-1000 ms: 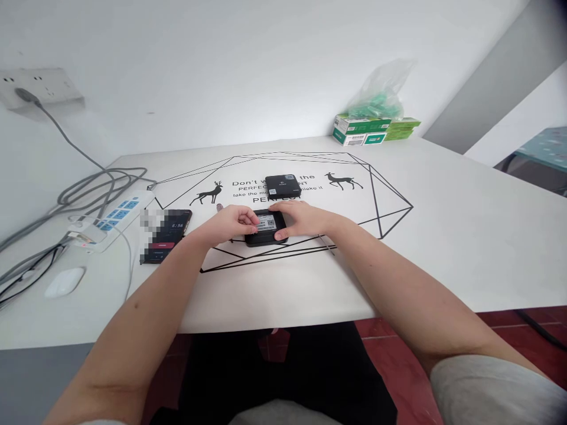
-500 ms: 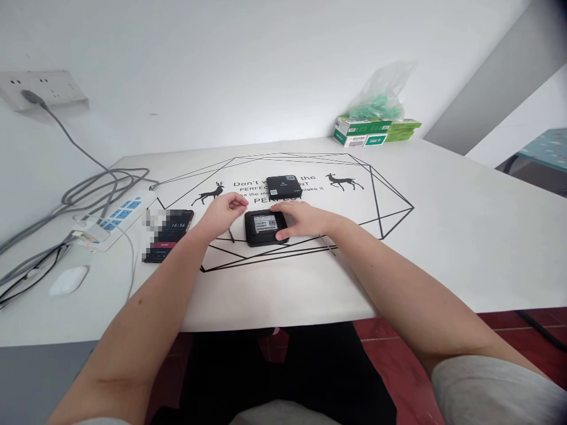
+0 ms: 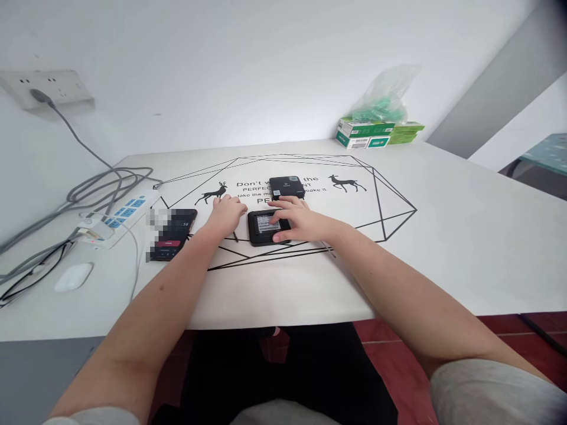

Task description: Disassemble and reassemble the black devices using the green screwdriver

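Observation:
A flat black square case (image 3: pixel 260 240) with a printed white label lies on the desk in front of me. Over its right side my right hand (image 3: pixel 303 222) has its fingers spread: the thumb is at the near edge, one fingertip on the label, others by the far edge. My left hand (image 3: pixel 227 216) is just left of the case with its fingers curled down and together; whatever they may hold is hidden. Below that hand lies a thin dark stick-like piece (image 3: pixel 235 236). Behind the case rests a second black square piece (image 3: pixel 287 185) with small stickers.
On the left are a phone (image 3: pixel 177 227), a power strip (image 3: pixel 128 212) with grey cables, and a white earbud case (image 3: pixel 74 277). A thin metal rod (image 3: pixel 328 248) is partly under my right wrist. Green-and-white boxes (image 3: pixel 365 128) carry a plastic bag (image 3: pixel 383 97) at the back.
My left hand has turned from a raised pinch to fingers curled downward beside the case. My right hand has spread its fingers, one now over the label. The view has shifted slightly.

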`<state>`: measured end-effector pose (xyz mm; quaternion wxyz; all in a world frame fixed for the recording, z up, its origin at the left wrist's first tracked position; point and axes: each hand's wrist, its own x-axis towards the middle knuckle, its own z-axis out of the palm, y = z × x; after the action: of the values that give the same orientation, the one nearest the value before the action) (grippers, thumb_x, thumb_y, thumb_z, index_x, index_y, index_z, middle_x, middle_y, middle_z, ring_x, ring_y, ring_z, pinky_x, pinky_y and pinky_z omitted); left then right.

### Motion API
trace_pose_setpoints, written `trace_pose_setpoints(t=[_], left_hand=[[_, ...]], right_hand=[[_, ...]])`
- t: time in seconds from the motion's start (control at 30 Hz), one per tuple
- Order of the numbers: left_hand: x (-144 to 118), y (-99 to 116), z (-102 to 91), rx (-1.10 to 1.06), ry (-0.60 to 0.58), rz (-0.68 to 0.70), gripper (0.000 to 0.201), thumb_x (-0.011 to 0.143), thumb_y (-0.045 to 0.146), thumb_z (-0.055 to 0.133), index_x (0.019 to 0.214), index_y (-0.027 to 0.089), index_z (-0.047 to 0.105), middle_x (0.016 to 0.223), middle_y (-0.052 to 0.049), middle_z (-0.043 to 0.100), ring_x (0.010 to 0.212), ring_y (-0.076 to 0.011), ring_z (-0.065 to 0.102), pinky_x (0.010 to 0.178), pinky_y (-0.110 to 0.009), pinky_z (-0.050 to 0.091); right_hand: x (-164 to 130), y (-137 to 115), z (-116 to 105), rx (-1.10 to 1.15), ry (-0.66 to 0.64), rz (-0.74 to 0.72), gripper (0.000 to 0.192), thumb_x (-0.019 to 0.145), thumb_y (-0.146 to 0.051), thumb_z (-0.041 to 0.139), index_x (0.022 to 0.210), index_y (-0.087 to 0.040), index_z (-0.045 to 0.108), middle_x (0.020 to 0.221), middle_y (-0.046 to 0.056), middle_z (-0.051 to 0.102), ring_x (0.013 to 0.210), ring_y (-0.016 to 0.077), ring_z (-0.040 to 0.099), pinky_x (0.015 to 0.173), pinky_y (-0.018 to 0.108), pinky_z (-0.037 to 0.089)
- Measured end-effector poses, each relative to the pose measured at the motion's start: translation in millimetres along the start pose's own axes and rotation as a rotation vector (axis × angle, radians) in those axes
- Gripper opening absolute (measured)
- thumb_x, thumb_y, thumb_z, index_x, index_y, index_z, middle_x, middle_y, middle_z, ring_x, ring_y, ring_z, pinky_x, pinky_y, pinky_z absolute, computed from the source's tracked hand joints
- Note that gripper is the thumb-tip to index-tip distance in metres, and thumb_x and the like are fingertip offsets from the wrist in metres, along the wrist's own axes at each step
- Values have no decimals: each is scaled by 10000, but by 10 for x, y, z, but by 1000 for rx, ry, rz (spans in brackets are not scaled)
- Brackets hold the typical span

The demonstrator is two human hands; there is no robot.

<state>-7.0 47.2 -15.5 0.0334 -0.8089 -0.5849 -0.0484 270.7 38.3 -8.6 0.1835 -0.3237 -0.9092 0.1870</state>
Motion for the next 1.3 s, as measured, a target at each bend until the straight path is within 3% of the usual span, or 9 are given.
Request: trace_pose_setpoints(t=[0.07,0.23,0.37,0.53,0.63,0.77,0.9,1.07,1.3], left_hand=[[2,27,-10,-5,1,2,335,1092,221,532,1079,246,865,1187,-166,784,1236,-391,598,1009,-548,391],[14,88,-32,13,7,5,305,1084,198,536,1004,206,830,1139,-166,792,1197,-383,635,990,-533,405],[12,110,-57,50,-1,57,303,1067,176,504,1001,185,799,1129,-172,788,1160,-371,657,978,-536,425],[4,136,-72,85,0,107,299,1046,162,478,995,187,771,1121,-181,780,1155,-367,671,1004,-545,431],[4,131,-84,46,21,46,302,1064,179,452,1004,175,747,1130,-201,771,1171,-382,673,1033,-562,433],[-31,160,-141,-222,97,-78,286,1113,247,417,991,204,672,1140,-164,751,1124,-340,683,1002,-502,484],[-128,343,-184,-566,91,16,268,1121,335,429,932,237,592,1008,-70,728,976,-271,675,891,-416,527],[-221,550,-167,-780,60,64,277,1097,396,449,924,236,595,907,-37,685,878,-245,640,824,-383,532],[-278,579,-208,-793,55,-56,268,1040,415,530,896,231,661,902,-31,708,957,-269,650,928,-451,544]], right_hand=[[-4,-28,8,-43,-46,12,544,940,-747,714,1203,-279,803,1748,145,485,1654,503,305,1286,819,290],[10,-57,53,-6,116,-52,771,964,-702,704,1545,-215,562,1747,231,432,1622,441,402,1318,710,351],[37,-61,104,-27,108,-55,719,994,-587,697,1577,-203,525,1662,218,528,1552,428,475,1297,683,395],[70,-87,151,-29,53,-64,520,1011,-494,667,1437,-196,663,1481,196,673,1402,411,582,1232,661,461],[75,-90,158,-12,70,-94,459,1025,-486,649,1385,-205,700,1458,189,696,1379,403,599,1217,655,473],[72,-78,145,-2,203,-124,385,1033,-432,635,1342,-213,707,1407,185,727,1335,376,645,1172,620,520],[70,-103,131,56,332,-94,294,1019,-347,624,1246,-192,727,1235,159,783,999,277,749,949,473,615],[53,-167,110,116,399,-111,206,1013,-279,585,1029,-207,777,942,73,811,840,210,733,797,347,575],[52,-175,96,121,378,-93,155,975,-277,624,920,-221,757,863,48,796,759,185,683,737,314,539]])
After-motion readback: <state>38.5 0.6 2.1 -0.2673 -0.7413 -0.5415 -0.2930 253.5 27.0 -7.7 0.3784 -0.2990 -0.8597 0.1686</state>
